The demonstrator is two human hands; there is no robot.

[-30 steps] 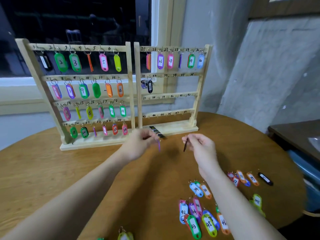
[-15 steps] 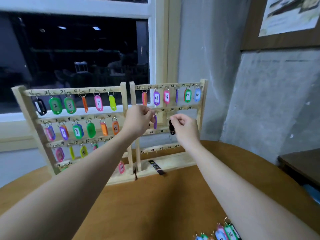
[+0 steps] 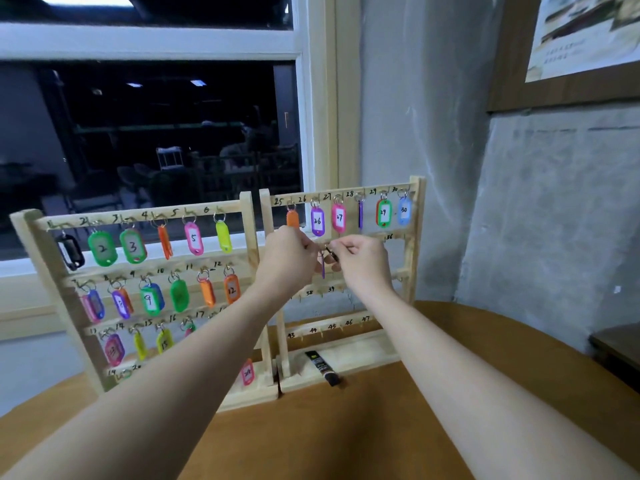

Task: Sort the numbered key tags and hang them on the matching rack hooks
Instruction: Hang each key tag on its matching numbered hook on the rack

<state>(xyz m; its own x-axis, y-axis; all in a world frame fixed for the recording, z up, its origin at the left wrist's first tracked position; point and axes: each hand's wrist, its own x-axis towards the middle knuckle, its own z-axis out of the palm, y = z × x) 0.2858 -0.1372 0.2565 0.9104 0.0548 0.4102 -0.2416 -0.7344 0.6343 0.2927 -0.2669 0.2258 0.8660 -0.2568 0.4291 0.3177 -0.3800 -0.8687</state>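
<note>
Up at the second rail of the right-hand pale wooden hook rack [image 3: 417,237], the left hand [image 3: 289,259] pinches a slim purple key tag [image 3: 323,266] hanging edge-on; just right, the right hand [image 3: 363,259] pinches a dark key tag's ring [image 3: 330,252].

Tags [image 3: 317,221] 26, 27, 29, 30
</note>
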